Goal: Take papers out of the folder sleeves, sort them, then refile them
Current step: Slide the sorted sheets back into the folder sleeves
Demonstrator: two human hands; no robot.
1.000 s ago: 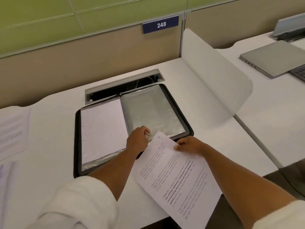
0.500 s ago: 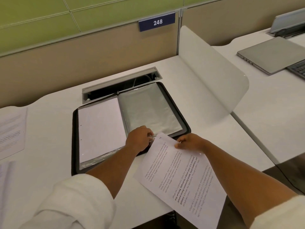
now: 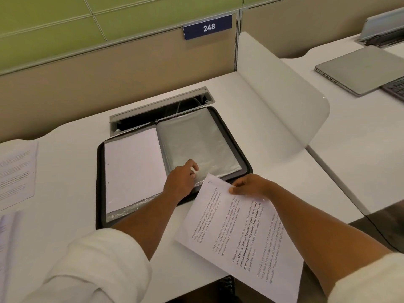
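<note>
Lying open on the white desk [image 3: 251, 132] — a black zip folder [image 3: 246, 158], its far edge just beside the grey cable tray [image 3: 159, 110] recessed in the desktop. Showing on the left half: a plain white page [image 3: 133, 167] inside a clear sleeve. Showing on the right half: a stack of sleeves [image 3: 196, 141], grey and glossy, no paper visible in the top one.

Resting at the near edge of that right-hand stack: the left hand [image 3: 180, 182], fingers curled, pinching the lower corner of the top sleeve. Whether the sleeve mouth is being parted cannot be told.

Gripping the upper edge of a printed sheet [image 3: 236, 235] — the right hand [image 3: 249, 186], thumb on top, fingers underneath. Sheet tilting diagonally, its top corner overlapping the folder's near rim, its lower part hanging past the desk edge. Handwritten mark near its top corner, too small to read surely.

Lying at the far left of the desk: more printed papers [image 3: 16, 173]. Sitting on the neighbouring desk beyond the white divider [image 3: 282, 92]: a closed laptop [image 3: 360, 68].
</note>
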